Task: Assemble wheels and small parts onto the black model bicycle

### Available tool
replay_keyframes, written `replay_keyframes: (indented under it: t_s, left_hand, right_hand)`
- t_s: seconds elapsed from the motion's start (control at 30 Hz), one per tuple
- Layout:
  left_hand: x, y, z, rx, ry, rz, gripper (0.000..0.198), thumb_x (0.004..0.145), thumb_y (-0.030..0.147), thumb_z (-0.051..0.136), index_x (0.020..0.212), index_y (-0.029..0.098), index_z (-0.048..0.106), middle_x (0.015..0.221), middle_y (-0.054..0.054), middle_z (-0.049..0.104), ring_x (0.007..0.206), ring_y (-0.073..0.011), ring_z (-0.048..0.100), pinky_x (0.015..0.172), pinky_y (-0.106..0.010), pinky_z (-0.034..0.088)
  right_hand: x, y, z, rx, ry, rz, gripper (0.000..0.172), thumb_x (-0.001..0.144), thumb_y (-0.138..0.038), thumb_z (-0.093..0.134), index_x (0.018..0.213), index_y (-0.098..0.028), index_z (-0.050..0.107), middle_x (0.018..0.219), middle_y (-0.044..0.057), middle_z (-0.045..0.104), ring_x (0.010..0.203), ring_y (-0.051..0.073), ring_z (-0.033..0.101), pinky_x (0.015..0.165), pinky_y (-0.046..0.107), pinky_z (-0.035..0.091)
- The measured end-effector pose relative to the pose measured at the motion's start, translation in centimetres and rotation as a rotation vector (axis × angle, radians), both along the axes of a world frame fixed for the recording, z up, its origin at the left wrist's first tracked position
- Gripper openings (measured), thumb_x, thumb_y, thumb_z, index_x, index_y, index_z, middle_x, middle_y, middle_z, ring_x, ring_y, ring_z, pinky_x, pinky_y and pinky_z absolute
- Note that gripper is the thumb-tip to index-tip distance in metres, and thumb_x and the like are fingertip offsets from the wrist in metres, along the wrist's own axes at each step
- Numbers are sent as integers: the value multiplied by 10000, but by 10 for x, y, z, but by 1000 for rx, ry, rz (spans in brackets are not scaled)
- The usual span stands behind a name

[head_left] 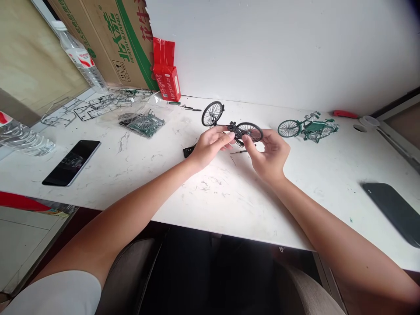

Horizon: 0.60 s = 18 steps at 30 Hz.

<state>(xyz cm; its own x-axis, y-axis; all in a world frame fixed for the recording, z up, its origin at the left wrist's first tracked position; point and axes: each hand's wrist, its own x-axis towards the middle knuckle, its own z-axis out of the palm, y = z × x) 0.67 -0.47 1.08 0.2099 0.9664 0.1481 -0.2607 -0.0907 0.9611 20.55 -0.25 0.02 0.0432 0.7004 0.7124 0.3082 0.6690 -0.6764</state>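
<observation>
Both of my hands hold a small black model bicycle just above the white table, one wheel out to the upper left and the other at the right. My left hand pinches it around the middle of the frame, thumb and fingers closed. Around the right-hand wheel, the fingers of my right hand are closed, with the thumb against its near side. Part of the bicycle is hidden by my fingers. Below my hands lie thin dark parts and a small black piece.
A green model bicycle stands to the right. Bagged parts and empty-looking sprues lie at the left, near a phone and water bottles. Behind are a carton and red box; a dark case lies right.
</observation>
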Motion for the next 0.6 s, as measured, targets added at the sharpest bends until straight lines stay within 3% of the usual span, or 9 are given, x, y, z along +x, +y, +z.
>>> replay_keyframes:
  t_s: [0.1,0.27,0.33,0.4,0.5,0.6]
  left_hand:
    - [3,-5,0,74,42,21,598,838,604,890,1191,166,685,943,-54,778,849,-163,747,878,-339,554]
    - [4,-8,-1,63,186,38,533,838,667,865,809,182,646,689,1,657,630,-104,616,660,-289,490]
    - [3,-7,-3,-14,263,-3,556,836,686,858,757,183,633,639,2,630,612,-107,606,633,-291,461]
    - [3,-5,-4,-112,265,-10,562,782,682,903,828,175,668,735,-21,699,659,-119,647,649,-294,465]
    - [4,0,-9,-168,114,-20,610,723,621,970,1083,186,738,1026,-56,791,859,-144,725,773,-300,512]
    - [5,4,-13,-154,-38,-30,586,717,536,1001,1140,201,773,1042,-37,792,915,-132,699,828,-294,491]
  right_hand:
    - [-3,4,0,-174,238,59,310,867,-508,926,951,-258,763,971,40,792,904,210,766,879,417,658]
    - [-3,11,3,-397,494,108,380,771,-509,985,896,-256,731,930,-6,725,880,152,714,903,344,653]
    - [-3,9,5,-491,562,173,370,757,-481,989,886,-259,723,938,-14,716,890,141,708,915,321,650]
    - [-6,5,6,-575,603,235,351,759,-457,983,881,-262,718,950,-16,718,907,139,711,935,312,651]
    - [-13,-3,6,-654,639,310,322,758,-425,977,866,-259,724,970,-19,734,934,140,716,986,325,658]
    - [-19,-10,4,-698,632,362,311,747,-406,977,862,-256,730,970,-23,743,952,146,714,1044,356,656]
